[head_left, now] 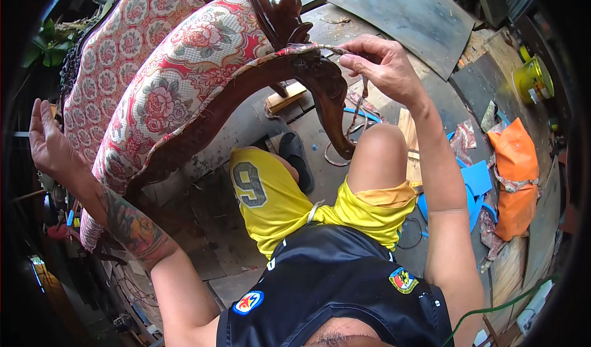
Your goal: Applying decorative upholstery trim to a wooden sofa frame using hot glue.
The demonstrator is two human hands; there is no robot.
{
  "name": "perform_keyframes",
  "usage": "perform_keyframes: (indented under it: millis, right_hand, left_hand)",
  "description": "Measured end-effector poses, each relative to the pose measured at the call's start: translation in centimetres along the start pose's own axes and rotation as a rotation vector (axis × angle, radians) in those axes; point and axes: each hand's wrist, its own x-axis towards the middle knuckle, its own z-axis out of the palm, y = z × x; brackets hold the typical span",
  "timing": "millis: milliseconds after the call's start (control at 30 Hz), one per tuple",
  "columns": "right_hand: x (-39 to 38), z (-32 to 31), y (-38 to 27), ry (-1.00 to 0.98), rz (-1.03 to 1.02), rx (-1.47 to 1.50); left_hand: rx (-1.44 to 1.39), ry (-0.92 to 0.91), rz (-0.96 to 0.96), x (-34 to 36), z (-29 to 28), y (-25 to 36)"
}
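Note:
An upholstered chair with carved dark wood legs and a red and white floral seat (pixel 184 82) stands in front of me, its patterned back (pixel 104 70) to the far left. A strip of fabric piping (pixel 327 48) follows the seat's front edge to the right corner, over the curved front leg (pixel 332 110). My right hand (pixel 391 70) pinches the piping between thumb and fingers just beyond that corner. Its loose tail hangs below the hand and curls toward the floor beside the leg. My left hand (pixel 54 144) is raised at the chair's left side, fingers stretched out, holding nothing visible.
A flat dark board (pixel 400 18) lies at the back right. To the right are a yellow-green can (pixel 533 81), an orange bundle (pixel 516 175) tied with fabric and blue sheet pieces (pixel 473 178). A wood block (pixel 285 98) lies behind the front leg. Green cord (pixel 502 307) crosses at lower right.

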Motion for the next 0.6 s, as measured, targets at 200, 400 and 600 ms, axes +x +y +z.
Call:
perform_keyframes:
  millis: [200, 400, 600]
  right_hand:
    - [0.1, -1.3, -5.7, -0.009, -0.382, -0.409]
    - [2.3, 2.5, -10.8, 0.032, -0.536, -0.473]
    - [2.2, 4.5, -10.4, 0.583, -0.837, -0.842]
  left_hand:
    - [-0.482, -0.685, 0.067, -10.0, 8.4, 9.0]
    - [-0.354, -1.293, 0.445, -12.4, 13.2, 14.0]
    - [-0.328, -1.449, 0.289, -13.1, 15.9, 12.1]
